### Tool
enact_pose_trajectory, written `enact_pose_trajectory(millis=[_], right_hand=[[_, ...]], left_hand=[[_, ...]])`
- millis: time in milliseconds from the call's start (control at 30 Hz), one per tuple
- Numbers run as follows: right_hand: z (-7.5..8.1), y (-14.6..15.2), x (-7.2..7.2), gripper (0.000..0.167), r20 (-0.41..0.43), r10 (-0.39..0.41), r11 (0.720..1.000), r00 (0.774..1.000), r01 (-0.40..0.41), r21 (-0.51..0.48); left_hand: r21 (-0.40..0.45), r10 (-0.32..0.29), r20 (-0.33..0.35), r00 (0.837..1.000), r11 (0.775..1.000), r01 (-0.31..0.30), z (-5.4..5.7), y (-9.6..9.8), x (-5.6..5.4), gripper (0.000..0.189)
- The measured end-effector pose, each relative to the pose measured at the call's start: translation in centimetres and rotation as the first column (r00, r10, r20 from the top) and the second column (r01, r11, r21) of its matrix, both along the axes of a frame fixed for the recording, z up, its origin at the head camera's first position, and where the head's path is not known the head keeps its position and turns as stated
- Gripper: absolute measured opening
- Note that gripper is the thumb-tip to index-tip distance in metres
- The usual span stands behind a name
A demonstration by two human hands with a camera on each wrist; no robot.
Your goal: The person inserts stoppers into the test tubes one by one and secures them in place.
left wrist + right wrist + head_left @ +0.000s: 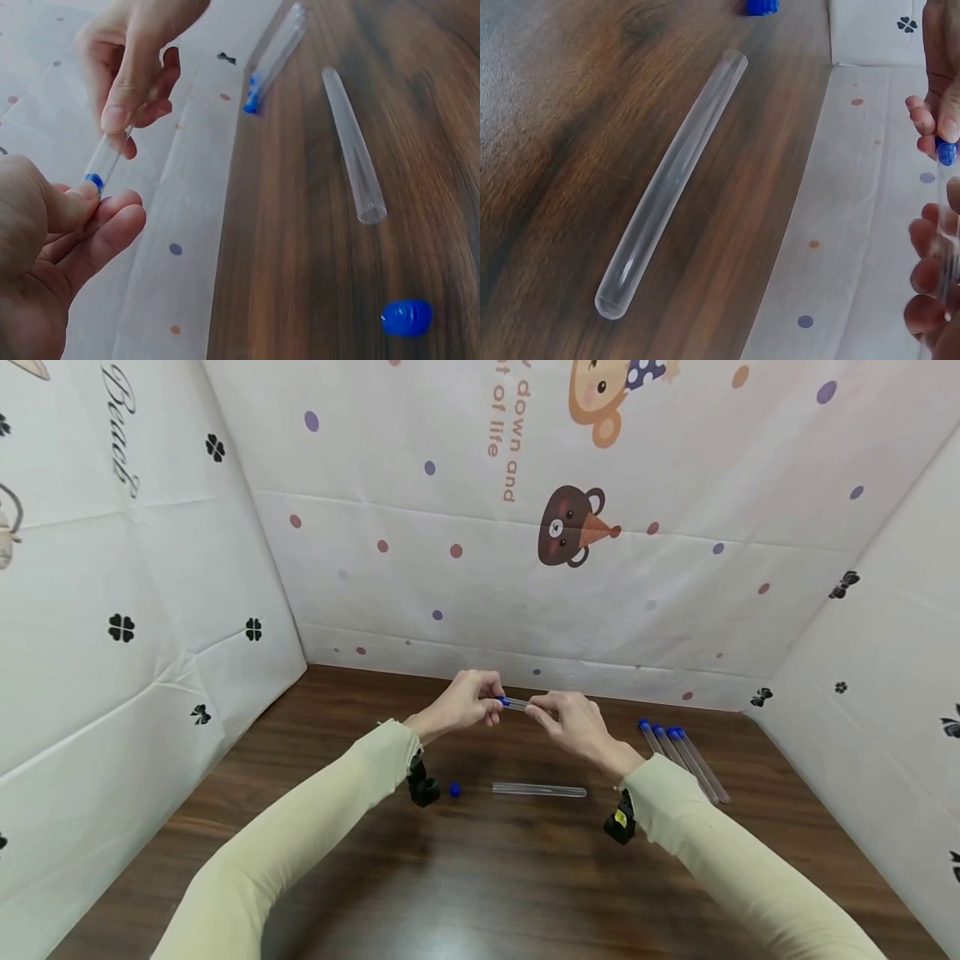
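My left hand (471, 697) pinches a blue cap (94, 181) between thumb and fingers, at one end of a clear test tube (516, 704). Farther along, my right hand (572, 720) grips the same tube, which lies roughly level between both hands above the table. Whether the cap is fully seated cannot be told. Below the hands, an uncapped clear test tube (671, 184) lies on the wood. Off its mouth end, to the left in the head view, rests a loose blue cap (406, 318).
Several test tubes with blue caps (675, 733) lie side by side on the right of the dark wooden table (510, 885). A patterned white sheet (420, 577) rises behind the table, with similar walls at left and right.
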State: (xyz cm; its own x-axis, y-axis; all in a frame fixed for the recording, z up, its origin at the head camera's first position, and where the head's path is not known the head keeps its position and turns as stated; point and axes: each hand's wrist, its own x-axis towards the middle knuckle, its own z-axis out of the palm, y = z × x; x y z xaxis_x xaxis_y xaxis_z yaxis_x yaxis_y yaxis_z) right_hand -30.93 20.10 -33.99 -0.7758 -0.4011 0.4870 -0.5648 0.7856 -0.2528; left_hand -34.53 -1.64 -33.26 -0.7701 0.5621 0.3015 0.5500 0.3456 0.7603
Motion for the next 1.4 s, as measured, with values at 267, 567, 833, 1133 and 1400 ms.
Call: enact_pose_trajectory(millis=[267, 567, 833, 1133, 1400], right_hand=[[-0.9, 0.2, -0.8, 0.026, 0.132, 0.018, 0.998, 0.991, -0.025, 0.051], [-0.9, 2.8, -1.8, 0.021, 0.087, -0.052, 0.995, 0.995, 0.043, 0.093], [-1.1, 6.2, -2.7, 0.025, 0.049, -0.167, 0.983, 0.985, 0.162, 0.089], [-0.9, 10.2, -3.4, 0.029, 0.162, -0.327, 0.945, 0.931, 0.316, 0.087], [-1.4, 13.0, -3.4, 0.028, 0.233, -0.437, 0.899, 0.869, 0.412, 0.147]], left_hand=[[-0.112, 0.048, -0.071, 0.996, 0.992, -0.055, -0.5, -0.4, 0.1, 0.012], [-0.254, 0.114, -0.116, 0.987, 0.957, -0.14, -0.9, -1.6, -0.1, 0.038], [-0.36, 0.089, -0.028, 0.996, 0.928, -0.093, -1.7, -2.4, 0.2, 0.037], [-0.439, 0.04, -0.032, 0.999, 0.897, -0.05, -2.2, -3.0, 0.4, 0.029], [-0.456, 0.011, -0.018, 1.0, 0.89, -0.018, -2.7, -3.3, 0.2, 0.029]])
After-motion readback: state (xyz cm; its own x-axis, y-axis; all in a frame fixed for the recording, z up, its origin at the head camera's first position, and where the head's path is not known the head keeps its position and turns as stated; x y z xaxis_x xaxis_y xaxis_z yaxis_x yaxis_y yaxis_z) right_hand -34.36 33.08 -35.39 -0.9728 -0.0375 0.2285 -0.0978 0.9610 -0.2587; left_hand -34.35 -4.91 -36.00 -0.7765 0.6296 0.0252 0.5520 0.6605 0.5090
